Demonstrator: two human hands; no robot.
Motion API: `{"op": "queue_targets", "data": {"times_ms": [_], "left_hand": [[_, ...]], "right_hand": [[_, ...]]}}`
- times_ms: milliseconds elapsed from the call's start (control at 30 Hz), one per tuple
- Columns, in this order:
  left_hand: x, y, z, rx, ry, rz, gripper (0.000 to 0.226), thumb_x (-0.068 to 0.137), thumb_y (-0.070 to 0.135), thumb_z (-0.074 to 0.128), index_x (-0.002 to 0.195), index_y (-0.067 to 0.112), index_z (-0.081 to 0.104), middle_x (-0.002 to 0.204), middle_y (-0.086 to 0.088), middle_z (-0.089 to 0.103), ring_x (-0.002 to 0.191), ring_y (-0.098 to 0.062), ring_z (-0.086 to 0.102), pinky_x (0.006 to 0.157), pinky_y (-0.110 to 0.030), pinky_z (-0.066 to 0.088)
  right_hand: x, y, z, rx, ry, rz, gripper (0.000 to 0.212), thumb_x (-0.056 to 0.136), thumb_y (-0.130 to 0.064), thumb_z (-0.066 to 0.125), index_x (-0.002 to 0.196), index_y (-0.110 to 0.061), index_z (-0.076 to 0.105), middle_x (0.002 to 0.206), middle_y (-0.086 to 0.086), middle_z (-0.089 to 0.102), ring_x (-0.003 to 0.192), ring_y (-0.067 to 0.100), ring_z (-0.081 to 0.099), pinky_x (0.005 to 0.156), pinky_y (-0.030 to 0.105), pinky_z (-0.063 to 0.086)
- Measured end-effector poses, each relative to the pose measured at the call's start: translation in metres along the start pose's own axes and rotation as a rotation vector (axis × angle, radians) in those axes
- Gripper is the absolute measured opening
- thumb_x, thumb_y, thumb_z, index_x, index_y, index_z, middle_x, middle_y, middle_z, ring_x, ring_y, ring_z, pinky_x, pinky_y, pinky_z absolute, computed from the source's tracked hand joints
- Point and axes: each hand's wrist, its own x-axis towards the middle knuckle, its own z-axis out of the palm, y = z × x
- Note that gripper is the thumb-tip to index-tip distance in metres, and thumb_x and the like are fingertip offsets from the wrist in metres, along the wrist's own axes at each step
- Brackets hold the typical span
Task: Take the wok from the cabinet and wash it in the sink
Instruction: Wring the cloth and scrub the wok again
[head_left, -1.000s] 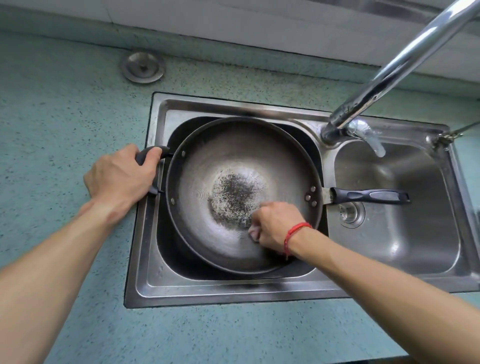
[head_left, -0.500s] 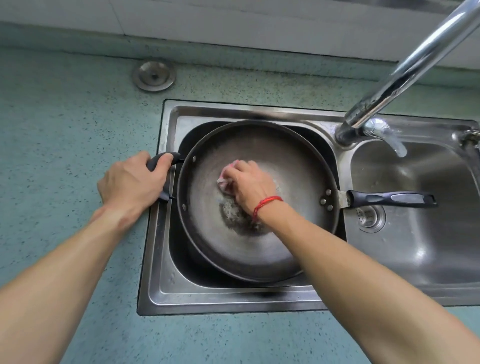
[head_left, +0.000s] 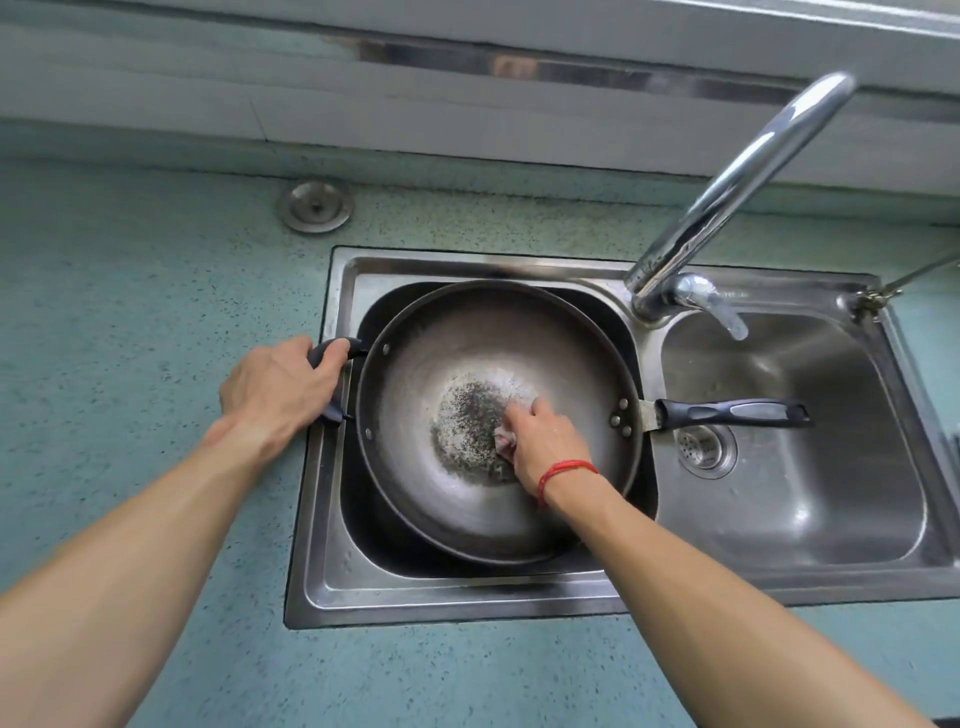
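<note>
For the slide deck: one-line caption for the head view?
Left hand steadies the wok in the sink while right hand scrubs its base with a cloth.

In front of me a speckled teal counter (head_left: 130, 322) fills the frame's left and bottom, with a steel double sink (head_left: 332, 582) set into it at centre right and a round metal plug (head_left: 316, 206) lying at upper left.

A single head-worn wide-angle view looks steeply down and forward from close above a double-basin stainless steel sink (head_left: 332, 587) set in a speckled teal countertop (head_left: 130, 322); the tiled back wall (head_left: 208, 83) runs along the frame's top.
</note>
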Motion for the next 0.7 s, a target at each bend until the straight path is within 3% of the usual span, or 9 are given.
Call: {"op": "queue_targets", "data": {"times_ms": [200, 300, 367, 433, 467, 567, 700], "left_hand": [[-0.001, -0.002, -0.001, -0.040, -0.037, -0.030, 0.063, 0.088, 0.078, 0.022, 0.079, 0.023, 0.052, 0.070, -0.003, 0.071, 0.078, -0.028, 0.061, 0.073, -0.041, 0.053], [-0.005, 0.000, -0.003, -0.065, -0.030, -0.059, 0.059, 0.091, 0.073, 0.029, 0.079, 0.020, 0.054, 0.070, -0.003, 0.071, 0.077, -0.026, 0.059, 0.066, -0.036, 0.047], [-0.009, 0.003, -0.007, -0.067, -0.021, -0.075, 0.055, 0.093, 0.067, 0.036, 0.079, 0.017, 0.055, 0.068, -0.002, 0.072, 0.075, -0.023, 0.057, 0.062, -0.033, 0.039], [-0.014, 0.006, -0.011, -0.073, -0.019, -0.080, 0.052, 0.093, 0.063, 0.043, 0.077, 0.015, 0.056, 0.066, -0.002, 0.071, 0.076, -0.025, 0.057, 0.064, -0.033, 0.039], [-0.016, 0.005, -0.011, -0.080, -0.021, -0.085, 0.052, 0.093, 0.061, 0.046, 0.075, 0.014, 0.058, 0.065, -0.002, 0.069, 0.077, -0.027, 0.058, 0.064, -0.033, 0.039], [-0.023, 0.001, -0.016, -0.084, -0.025, -0.111, 0.055, 0.091, 0.061, 0.047, 0.073, 0.014, 0.068, 0.072, -0.007, 0.069, 0.075, -0.030, 0.059, 0.064, -0.034, 0.043], [-0.040, 0.003, -0.030, -0.090, -0.009, -0.133, 0.048, 0.095, 0.056, 0.048, 0.079, 0.013, 0.063, 0.073, -0.007, 0.063, 0.066, -0.023, 0.055, 0.057, -0.033, 0.037]], "right_hand": [[-0.020, -0.009, 0.006, 0.051, -0.077, -0.010, 0.015, 0.093, -0.016, 0.055, 0.108, -0.017, 0.058, 0.110, 0.010, 0.048, 0.089, 0.033, 0.058, 0.075, 0.036, 0.048], [-0.025, -0.011, 0.005, 0.076, -0.127, -0.006, 0.013, 0.090, -0.019, 0.059, 0.103, -0.019, 0.059, 0.108, 0.006, 0.050, 0.089, 0.030, 0.058, 0.077, 0.033, 0.049], [-0.027, -0.012, -0.002, 0.110, -0.170, 0.009, 0.010, 0.088, -0.020, 0.060, 0.097, -0.022, 0.059, 0.105, 0.003, 0.050, 0.077, 0.021, 0.054, 0.069, 0.023, 0.046], [-0.030, -0.014, -0.012, 0.141, -0.216, 0.023, 0.010, 0.086, -0.015, 0.059, 0.090, -0.024, 0.057, 0.093, -0.002, 0.049, 0.061, 0.010, 0.047, 0.048, 0.007, 0.034], [-0.031, -0.014, -0.018, 0.153, -0.231, 0.029, 0.013, 0.085, -0.012, 0.059, 0.087, -0.024, 0.056, 0.086, -0.005, 0.048, 0.056, 0.005, 0.043, 0.042, 0.006, 0.030], [-0.038, -0.016, -0.036, 0.191, -0.248, 0.041, 0.015, 0.083, -0.006, 0.060, 0.086, -0.020, 0.064, 0.065, -0.011, 0.054, 0.050, 0.001, 0.046, 0.042, 0.010, 0.035], [-0.053, -0.021, -0.059, 0.287, -0.213, 0.059, 0.011, 0.085, -0.012, 0.059, 0.088, -0.021, 0.063, 0.081, 0.003, 0.071, 0.061, 0.019, 0.064, 0.054, 0.030, 0.055]]}}
